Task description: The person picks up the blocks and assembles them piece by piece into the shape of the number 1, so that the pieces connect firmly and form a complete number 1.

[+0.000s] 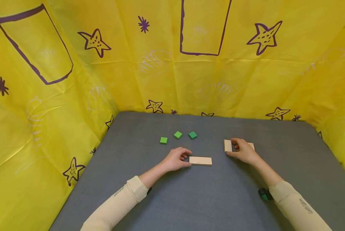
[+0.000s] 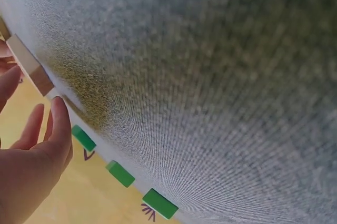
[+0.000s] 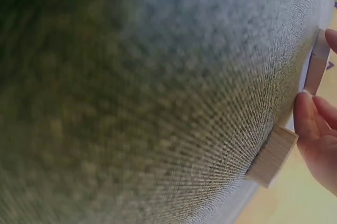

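A pale wooden block (image 1: 200, 161) lies flat on the grey tabletop. My left hand (image 1: 176, 159) is around its left end, thumb beside the near corner and index fingertip a little off the far edge. In the left wrist view the block's end face (image 2: 40, 80) shows between thumb and index finger. Farther right, my right hand (image 1: 243, 150) pinches a second wooden block (image 1: 228, 146) between thumb and index finger, one at each end. A third wooden block (image 1: 251, 146) sits behind that hand, partly hidden; the right wrist view shows its end (image 3: 274, 155).
Three small green blocks lie behind the left hand: one light green (image 1: 163, 140), another light green (image 1: 177, 134) and a darker one (image 1: 193, 135). A yellow patterned cloth (image 1: 166, 77) hangs around the grey table (image 1: 207, 199) at the back and sides.
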Demonstrator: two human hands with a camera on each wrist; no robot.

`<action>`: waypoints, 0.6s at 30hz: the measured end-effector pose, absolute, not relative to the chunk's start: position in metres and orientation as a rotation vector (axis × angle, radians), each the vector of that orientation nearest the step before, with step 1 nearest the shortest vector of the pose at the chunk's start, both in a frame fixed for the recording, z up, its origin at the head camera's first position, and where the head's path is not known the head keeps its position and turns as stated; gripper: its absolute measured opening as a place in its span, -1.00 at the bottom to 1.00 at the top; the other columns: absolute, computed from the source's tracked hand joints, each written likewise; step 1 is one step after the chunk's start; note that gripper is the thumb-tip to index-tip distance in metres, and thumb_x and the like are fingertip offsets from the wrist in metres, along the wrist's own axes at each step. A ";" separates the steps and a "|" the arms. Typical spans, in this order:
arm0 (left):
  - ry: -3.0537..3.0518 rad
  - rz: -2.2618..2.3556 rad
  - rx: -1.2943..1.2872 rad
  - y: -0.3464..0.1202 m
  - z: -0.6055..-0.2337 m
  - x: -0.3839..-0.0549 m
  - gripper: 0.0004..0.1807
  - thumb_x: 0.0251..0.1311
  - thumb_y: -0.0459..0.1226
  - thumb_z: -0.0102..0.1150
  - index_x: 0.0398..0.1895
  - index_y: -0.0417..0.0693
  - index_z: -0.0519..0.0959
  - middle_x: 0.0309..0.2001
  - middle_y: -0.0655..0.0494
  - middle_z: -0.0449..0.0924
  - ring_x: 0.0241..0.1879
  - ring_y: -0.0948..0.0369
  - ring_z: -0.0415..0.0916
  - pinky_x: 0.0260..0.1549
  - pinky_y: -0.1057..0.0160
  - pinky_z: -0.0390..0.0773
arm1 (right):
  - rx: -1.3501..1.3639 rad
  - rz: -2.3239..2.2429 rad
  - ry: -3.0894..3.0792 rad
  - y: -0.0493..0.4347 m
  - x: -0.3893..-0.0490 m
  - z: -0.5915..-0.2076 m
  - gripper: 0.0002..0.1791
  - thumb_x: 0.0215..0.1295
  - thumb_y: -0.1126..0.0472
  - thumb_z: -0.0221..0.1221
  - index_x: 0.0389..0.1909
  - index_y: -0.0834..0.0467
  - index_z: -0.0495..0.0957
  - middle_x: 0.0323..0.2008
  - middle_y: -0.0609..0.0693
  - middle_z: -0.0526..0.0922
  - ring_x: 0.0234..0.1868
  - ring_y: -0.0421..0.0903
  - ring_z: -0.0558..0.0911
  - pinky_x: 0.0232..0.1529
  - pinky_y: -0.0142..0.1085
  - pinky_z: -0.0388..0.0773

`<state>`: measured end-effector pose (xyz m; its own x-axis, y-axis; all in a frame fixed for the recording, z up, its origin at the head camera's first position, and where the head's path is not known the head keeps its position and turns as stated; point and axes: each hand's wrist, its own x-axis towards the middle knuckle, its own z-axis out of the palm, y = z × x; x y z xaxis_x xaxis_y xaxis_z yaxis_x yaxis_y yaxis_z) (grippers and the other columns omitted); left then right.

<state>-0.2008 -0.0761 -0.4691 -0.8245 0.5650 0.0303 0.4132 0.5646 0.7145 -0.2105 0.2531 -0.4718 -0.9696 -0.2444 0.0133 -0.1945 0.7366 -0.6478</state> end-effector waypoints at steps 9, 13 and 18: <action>2.602 1.061 0.873 -0.073 -0.469 -0.203 -0.58 0.06 -0.36 0.41 0.03 -0.28 0.58 -0.08 -0.07 0.58 -0.12 0.09 0.55 -0.12 0.22 0.57 | -0.409 -1.012 2.899 0.254 -0.212 -0.472 -0.30 0.15 0.21 0.37 0.17 0.54 0.33 0.01 0.44 0.45 -0.09 0.25 0.52 -0.05 0.11 0.49; 2.599 1.045 0.885 -0.072 -0.469 -0.203 -0.59 0.07 -0.37 0.40 0.02 -0.27 0.59 -0.07 -0.07 0.58 -0.12 0.09 0.55 -0.10 0.23 0.56 | -0.418 -1.006 2.902 0.255 -0.212 -0.472 -0.30 0.15 0.20 0.38 0.17 0.53 0.34 0.00 0.43 0.45 -0.10 0.24 0.51 -0.06 0.10 0.49; 2.597 1.024 0.901 -0.070 -0.471 -0.203 -0.62 0.09 -0.37 0.39 0.01 -0.23 0.60 -0.09 -0.05 0.58 -0.13 0.12 0.54 -0.10 0.25 0.55 | -0.422 -0.997 2.905 0.254 -0.212 -0.471 -0.30 0.15 0.19 0.38 0.17 0.52 0.35 -0.01 0.42 0.46 -0.11 0.23 0.51 -0.06 0.10 0.49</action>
<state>-0.2032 -0.0695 -0.4705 -0.7918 0.6101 0.0291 0.4659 0.5724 0.6748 -0.2116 0.2545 -0.4715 -0.9620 -0.2686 0.0485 -0.2417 0.7561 -0.6082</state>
